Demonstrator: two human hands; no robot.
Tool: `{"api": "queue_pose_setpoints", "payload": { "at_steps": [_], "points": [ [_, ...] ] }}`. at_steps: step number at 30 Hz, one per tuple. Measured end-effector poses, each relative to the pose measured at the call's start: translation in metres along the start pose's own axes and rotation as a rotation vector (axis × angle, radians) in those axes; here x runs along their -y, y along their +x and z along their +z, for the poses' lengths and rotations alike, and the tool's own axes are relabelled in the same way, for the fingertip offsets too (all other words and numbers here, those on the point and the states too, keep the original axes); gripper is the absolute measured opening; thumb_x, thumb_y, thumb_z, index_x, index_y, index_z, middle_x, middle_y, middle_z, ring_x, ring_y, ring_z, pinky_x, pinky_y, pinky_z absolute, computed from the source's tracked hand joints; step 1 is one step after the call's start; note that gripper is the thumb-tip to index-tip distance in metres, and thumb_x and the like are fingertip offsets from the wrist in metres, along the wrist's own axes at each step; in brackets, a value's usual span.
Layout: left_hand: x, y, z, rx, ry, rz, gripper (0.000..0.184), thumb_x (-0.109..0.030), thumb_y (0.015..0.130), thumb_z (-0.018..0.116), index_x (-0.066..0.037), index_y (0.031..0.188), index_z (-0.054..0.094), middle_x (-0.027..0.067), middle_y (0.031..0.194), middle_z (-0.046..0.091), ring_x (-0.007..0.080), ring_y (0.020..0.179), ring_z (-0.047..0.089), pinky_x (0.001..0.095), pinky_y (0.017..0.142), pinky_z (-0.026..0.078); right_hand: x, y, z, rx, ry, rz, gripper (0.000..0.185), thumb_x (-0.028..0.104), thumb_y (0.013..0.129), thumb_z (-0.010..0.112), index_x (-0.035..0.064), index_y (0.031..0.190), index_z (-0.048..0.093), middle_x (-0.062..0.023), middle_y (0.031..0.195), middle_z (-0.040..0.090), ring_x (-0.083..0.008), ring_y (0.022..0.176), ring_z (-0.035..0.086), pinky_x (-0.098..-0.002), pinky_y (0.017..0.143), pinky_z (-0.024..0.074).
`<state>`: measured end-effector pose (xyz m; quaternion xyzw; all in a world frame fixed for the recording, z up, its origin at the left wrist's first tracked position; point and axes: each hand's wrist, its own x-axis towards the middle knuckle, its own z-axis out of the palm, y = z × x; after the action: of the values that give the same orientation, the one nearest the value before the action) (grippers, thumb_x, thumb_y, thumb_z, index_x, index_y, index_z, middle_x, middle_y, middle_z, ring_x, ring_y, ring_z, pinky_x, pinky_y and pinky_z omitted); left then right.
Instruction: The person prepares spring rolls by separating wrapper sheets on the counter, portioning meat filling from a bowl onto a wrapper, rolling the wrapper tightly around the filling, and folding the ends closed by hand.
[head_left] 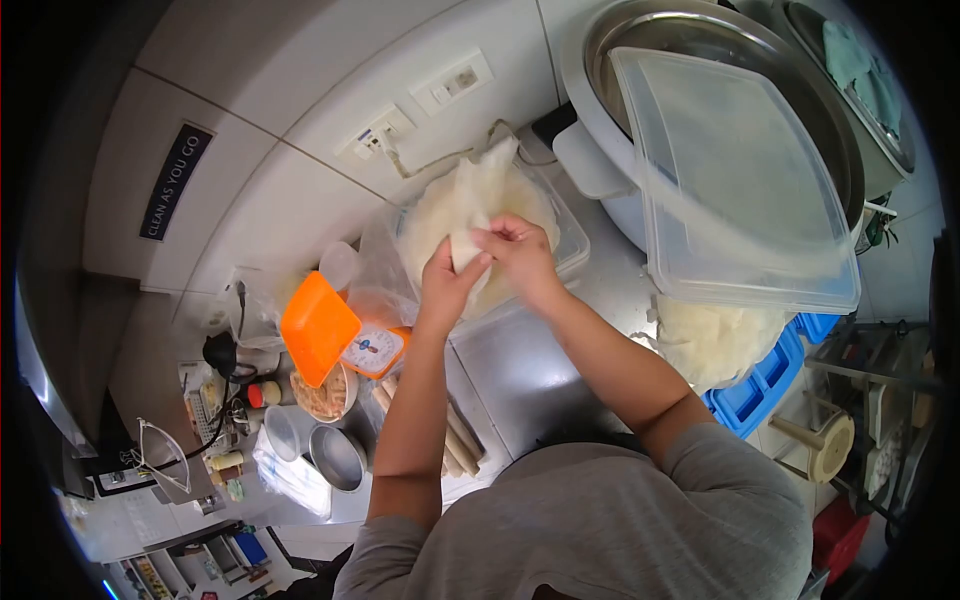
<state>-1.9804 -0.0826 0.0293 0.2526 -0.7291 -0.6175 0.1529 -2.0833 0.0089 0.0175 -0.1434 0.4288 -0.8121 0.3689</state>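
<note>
Here, clear tub point(577, 248) of pale sheets point(424, 226), bowl point(351, 398) of pinkish pieces point(318, 398).

A shiny steel counter point(520, 385) is partly covered by a clear plastic tub point(573, 268), set directly beneath the fingers point(513, 228). Left of the fingers, an orange-edged dial scale point(372, 349) is placed, with wooden rods point(460, 440) laid nearer the body. To their right, a large pot point(622, 213) is stood.

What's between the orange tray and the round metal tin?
A bowl of tan pieces, as the head view shows; the orange tray partly overlaps it there, and the metal tin is just below it in the picture.
</note>
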Motion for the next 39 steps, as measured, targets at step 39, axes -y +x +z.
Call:
{"api": "queue_pose_setpoints", "payload": {
  "at_steps": [39],
  "points": [
    [0.097, 0.077, -0.071, -0.533, 0.614, -0.15, 0.033, -0.013, 0.087, 0.051, 0.005, 0.113, 0.06, 0.0276, 0.104, 0.064, 0.0411, 0.102, 0.061, 0.0448, 0.085, 0.049, 0.134, -0.12, -0.001, 0.043, 0.442, 0.068, 0.032, 0.029, 0.093, 0.045, 0.0038, 0.109, 0.055, -0.0097, 0.106, 0.061, -0.0229, 0.101, 0.059, -0.0362, 0.091, 0.0466]
  ]
}}
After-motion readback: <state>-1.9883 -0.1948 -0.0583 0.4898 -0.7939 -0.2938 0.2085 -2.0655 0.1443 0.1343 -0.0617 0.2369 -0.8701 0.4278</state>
